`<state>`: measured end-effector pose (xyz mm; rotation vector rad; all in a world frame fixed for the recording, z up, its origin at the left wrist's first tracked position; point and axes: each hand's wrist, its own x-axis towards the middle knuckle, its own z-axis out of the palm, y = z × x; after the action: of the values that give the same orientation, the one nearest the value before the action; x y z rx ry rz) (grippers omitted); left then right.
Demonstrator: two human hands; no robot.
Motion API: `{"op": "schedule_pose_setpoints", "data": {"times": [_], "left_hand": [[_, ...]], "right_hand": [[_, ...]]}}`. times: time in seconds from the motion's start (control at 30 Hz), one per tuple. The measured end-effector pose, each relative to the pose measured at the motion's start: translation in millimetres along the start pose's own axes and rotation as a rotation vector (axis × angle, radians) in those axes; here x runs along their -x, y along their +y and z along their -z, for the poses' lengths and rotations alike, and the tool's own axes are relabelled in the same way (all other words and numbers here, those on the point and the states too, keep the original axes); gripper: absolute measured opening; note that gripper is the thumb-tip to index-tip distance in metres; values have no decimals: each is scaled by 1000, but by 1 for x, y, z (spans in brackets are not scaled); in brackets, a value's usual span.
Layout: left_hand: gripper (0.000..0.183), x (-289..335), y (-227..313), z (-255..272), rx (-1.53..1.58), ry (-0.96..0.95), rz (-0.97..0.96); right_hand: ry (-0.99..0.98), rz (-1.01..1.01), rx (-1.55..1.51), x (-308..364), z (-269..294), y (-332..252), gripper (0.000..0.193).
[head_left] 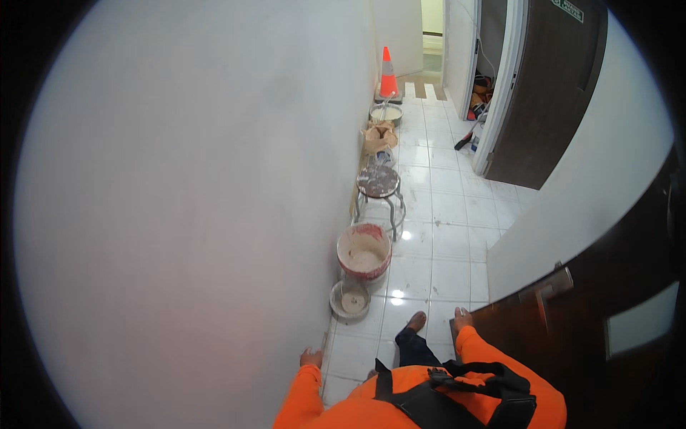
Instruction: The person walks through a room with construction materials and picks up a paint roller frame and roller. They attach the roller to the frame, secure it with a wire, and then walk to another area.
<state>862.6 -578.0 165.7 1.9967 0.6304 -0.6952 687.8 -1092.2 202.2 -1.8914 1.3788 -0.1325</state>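
Observation:
My left hand (311, 357) hangs low beside the white wall (179, 214), its fingers apart and nothing seen in them. On the other side, my right hand (463, 319) is near the edge of a dark brown door (572, 322) with a metal lever handle (549, 287). Its fingers look closed, with a small pale spot at them too tiny to name. Whether this hand touches the door I cannot tell. Ahead of my left hand, a metal basin (350, 299) with dried grey residue sits on the floor, beside a red-rimmed tub (364, 252) coated inside with a beige layer.
Along the left wall beyond the tub stand a paint-splashed stool (379, 182), an open paper sack (380, 136), a basin of whitish stuff (386, 113) and an orange traffic cone (387, 75). White tiles (414, 214) cover the corridor floor. Another brown door (547, 93) stands open at right.

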Motion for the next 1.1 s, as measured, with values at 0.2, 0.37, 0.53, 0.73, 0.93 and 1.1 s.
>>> {"op": "schedule_pose_setpoints", "data": {"times": [0.2,0.37,0.53,0.73,0.93,1.1], "left_hand": [[65,-13,60,-44,-88,17,109],[62,-10,107,-84,-309,-65,141],[66,-70,135,-132,-564,-272,-13],[65,-174,299,-229,-503,-179,-19],[62,-253,468,-326,-468,-308,-442],[61,-232,612,-387,-602,-295,-508]], "right_hand": [[-57,-97,146,-108,0,-40,64],[-68,-44,162,-188,22,-103,62],[9,-129,145,-253,56,-142,60],[93,-315,121,-322,108,-105,63],[302,-530,-22,-378,136,-28,64],[286,-562,22,-383,120,6,65]]}}
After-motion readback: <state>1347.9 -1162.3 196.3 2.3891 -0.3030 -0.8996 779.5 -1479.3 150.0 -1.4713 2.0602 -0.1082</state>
